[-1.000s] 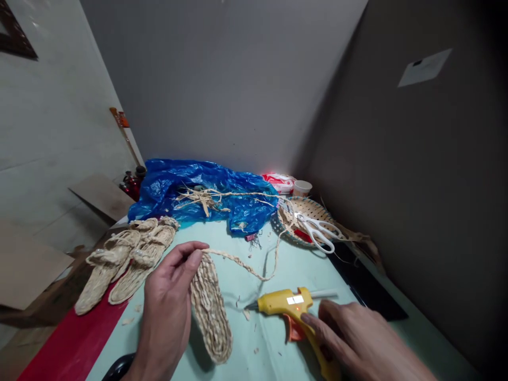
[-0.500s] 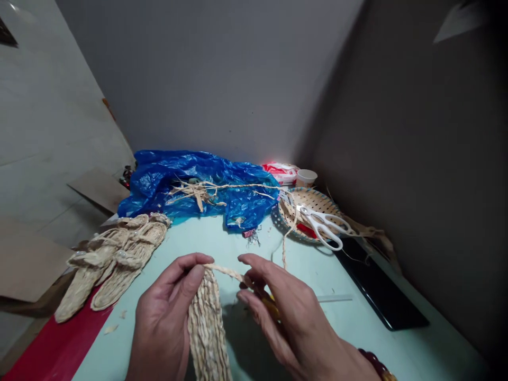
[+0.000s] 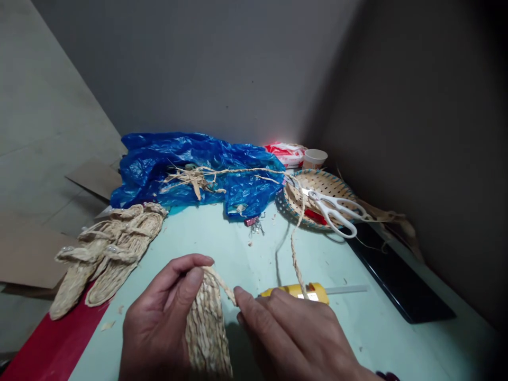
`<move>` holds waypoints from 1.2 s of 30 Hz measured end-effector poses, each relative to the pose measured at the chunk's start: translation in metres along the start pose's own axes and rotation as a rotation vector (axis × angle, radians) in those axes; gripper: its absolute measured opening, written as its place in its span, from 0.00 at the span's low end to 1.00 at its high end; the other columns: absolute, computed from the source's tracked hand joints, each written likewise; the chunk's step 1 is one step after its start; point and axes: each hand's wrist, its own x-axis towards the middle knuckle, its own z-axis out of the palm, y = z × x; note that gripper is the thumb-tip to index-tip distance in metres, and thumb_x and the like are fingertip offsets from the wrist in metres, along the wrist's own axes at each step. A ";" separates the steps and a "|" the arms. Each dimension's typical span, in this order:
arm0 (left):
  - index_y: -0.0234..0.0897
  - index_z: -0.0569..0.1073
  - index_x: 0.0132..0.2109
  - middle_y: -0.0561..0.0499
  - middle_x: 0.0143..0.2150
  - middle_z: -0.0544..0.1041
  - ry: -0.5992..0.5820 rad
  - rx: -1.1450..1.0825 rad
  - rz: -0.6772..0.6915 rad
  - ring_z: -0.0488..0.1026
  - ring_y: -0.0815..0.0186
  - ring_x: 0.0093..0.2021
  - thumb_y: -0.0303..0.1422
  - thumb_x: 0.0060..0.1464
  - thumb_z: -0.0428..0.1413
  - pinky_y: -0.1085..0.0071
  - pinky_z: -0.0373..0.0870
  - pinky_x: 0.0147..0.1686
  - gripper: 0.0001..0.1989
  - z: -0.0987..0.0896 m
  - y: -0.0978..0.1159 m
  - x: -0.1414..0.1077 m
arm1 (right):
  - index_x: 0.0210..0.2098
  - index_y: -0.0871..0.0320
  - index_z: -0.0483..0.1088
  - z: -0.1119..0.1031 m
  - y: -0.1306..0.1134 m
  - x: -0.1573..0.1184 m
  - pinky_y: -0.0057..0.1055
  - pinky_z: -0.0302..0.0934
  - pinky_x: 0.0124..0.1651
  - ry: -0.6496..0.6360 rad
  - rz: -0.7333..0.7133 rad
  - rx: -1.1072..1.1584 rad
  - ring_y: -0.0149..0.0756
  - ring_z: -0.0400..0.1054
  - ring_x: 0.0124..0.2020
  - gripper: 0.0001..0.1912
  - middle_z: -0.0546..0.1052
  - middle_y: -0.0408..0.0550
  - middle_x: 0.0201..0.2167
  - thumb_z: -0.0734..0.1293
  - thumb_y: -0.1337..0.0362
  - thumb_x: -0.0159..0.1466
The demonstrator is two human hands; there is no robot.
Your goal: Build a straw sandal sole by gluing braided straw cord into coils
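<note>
My left hand [image 3: 162, 312] pinches the top end of a long woven straw piece [image 3: 208, 333], thumb in front and index finger over its edge. From that end a straw cord [image 3: 220, 282] runs to my right hand [image 3: 289, 328], whose fingers are closed on it just right of the woven piece. A yellow glue gun [image 3: 296, 291] with a clear glue stick [image 3: 347, 289] lies behind my right hand. More twisted cord [image 3: 294, 254] trails down from the basket, across the glue gun.
Woven straw sandals [image 3: 115, 248] lie at the left. A crumpled blue plastic bag [image 3: 254, 196] with straw scraps is at the back. White scissors [image 3: 337, 211] rest on a round basket [image 3: 329, 182], beside a cup [image 3: 315, 157] and a black tablet-like slab [image 3: 400, 280].
My right hand has turned palm down and lowered, bending the cord downward beside the woven piece. More of the yellow glue gun shows. The view has shifted slightly.
</note>
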 end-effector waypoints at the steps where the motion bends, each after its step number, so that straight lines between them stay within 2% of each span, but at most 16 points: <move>1: 0.45 0.82 0.35 0.55 0.20 0.74 0.004 -0.024 -0.008 0.66 0.69 0.21 0.49 0.41 0.70 0.79 0.63 0.20 0.17 0.001 0.000 0.000 | 0.56 0.68 0.64 0.000 -0.001 -0.001 0.33 0.55 0.21 -0.015 -0.006 0.000 0.32 0.65 0.21 0.14 0.74 0.42 0.23 0.56 0.74 0.73; 5: 0.43 0.82 0.34 0.58 0.18 0.73 0.006 -0.093 -0.037 0.64 0.74 0.19 0.48 0.39 0.72 0.84 0.59 0.19 0.18 0.005 0.002 -0.002 | 0.59 0.68 0.61 -0.002 -0.003 -0.005 0.33 0.58 0.22 -0.098 -0.012 0.024 0.33 0.66 0.22 0.16 0.75 0.42 0.26 0.55 0.71 0.74; 10: 0.42 0.81 0.34 0.59 0.18 0.72 0.040 -0.035 -0.001 0.62 0.76 0.19 0.45 0.44 0.69 0.86 0.57 0.18 0.14 0.009 0.003 -0.004 | 0.64 0.65 0.59 -0.008 -0.011 -0.008 0.36 0.61 0.26 -0.312 0.077 0.145 0.37 0.71 0.31 0.21 0.79 0.47 0.35 0.57 0.68 0.73; 12: 0.43 0.81 0.34 0.60 0.18 0.71 0.037 -0.044 0.003 0.63 0.76 0.19 0.42 0.46 0.67 0.86 0.58 0.18 0.10 0.011 0.003 -0.004 | 0.65 0.64 0.60 -0.010 -0.015 -0.008 0.36 0.63 0.29 -0.354 0.125 0.174 0.38 0.72 0.33 0.23 0.79 0.48 0.37 0.58 0.68 0.72; 15: 0.44 0.80 0.34 0.58 0.19 0.74 0.050 -0.020 0.031 0.67 0.72 0.20 0.40 0.51 0.64 0.83 0.64 0.20 0.07 0.012 0.001 -0.005 | 0.65 0.63 0.61 -0.009 -0.020 -0.009 0.36 0.64 0.31 -0.325 0.171 0.169 0.38 0.72 0.33 0.22 0.80 0.47 0.37 0.59 0.67 0.72; 18: 0.45 0.80 0.34 0.58 0.19 0.73 0.056 0.031 0.058 0.65 0.72 0.20 0.40 0.51 0.63 0.83 0.63 0.19 0.06 0.012 0.001 -0.006 | 0.62 0.64 0.63 -0.001 -0.020 -0.012 0.37 0.62 0.27 -0.263 0.136 0.142 0.36 0.70 0.29 0.19 0.79 0.46 0.34 0.57 0.67 0.74; 21: 0.45 0.80 0.33 0.59 0.19 0.73 0.061 0.025 0.051 0.65 0.73 0.20 0.39 0.51 0.63 0.84 0.62 0.19 0.04 0.012 0.001 -0.006 | 0.61 0.66 0.62 0.010 -0.019 -0.016 0.36 0.58 0.23 -0.138 0.079 0.108 0.35 0.67 0.24 0.18 0.76 0.44 0.29 0.54 0.67 0.75; 23: 0.46 0.80 0.33 0.59 0.19 0.73 0.062 0.009 0.039 0.66 0.72 0.20 0.38 0.51 0.63 0.83 0.63 0.19 0.04 0.013 0.001 -0.005 | 0.60 0.66 0.62 0.016 -0.019 -0.018 0.36 0.56 0.23 -0.074 0.101 0.093 0.35 0.67 0.24 0.18 0.75 0.43 0.28 0.53 0.66 0.76; 30: 0.43 0.81 0.34 0.59 0.20 0.71 0.054 -0.069 -0.010 0.63 0.72 0.20 0.39 0.47 0.67 0.81 0.61 0.17 0.07 0.012 -0.002 0.001 | 0.57 0.68 0.66 0.026 -0.024 -0.013 0.38 0.54 0.20 -0.051 0.122 0.021 0.35 0.68 0.22 0.18 0.75 0.43 0.26 0.53 0.66 0.76; 33: 0.43 0.80 0.35 0.58 0.21 0.73 0.042 -0.111 -0.016 0.66 0.72 0.21 0.40 0.45 0.69 0.82 0.64 0.19 0.10 0.010 -0.006 0.005 | 0.54 0.71 0.67 0.033 -0.026 -0.010 0.37 0.58 0.19 -0.026 0.116 -0.003 0.36 0.70 0.23 0.17 0.78 0.45 0.26 0.56 0.65 0.75; 36: 0.42 0.79 0.37 0.58 0.23 0.74 0.025 -0.168 -0.012 0.68 0.72 0.22 0.42 0.42 0.71 0.82 0.66 0.21 0.15 0.009 -0.011 0.009 | 0.56 0.73 0.65 0.037 -0.026 -0.010 0.37 0.58 0.18 -0.025 0.106 -0.024 0.37 0.70 0.22 0.17 0.78 0.47 0.26 0.57 0.69 0.73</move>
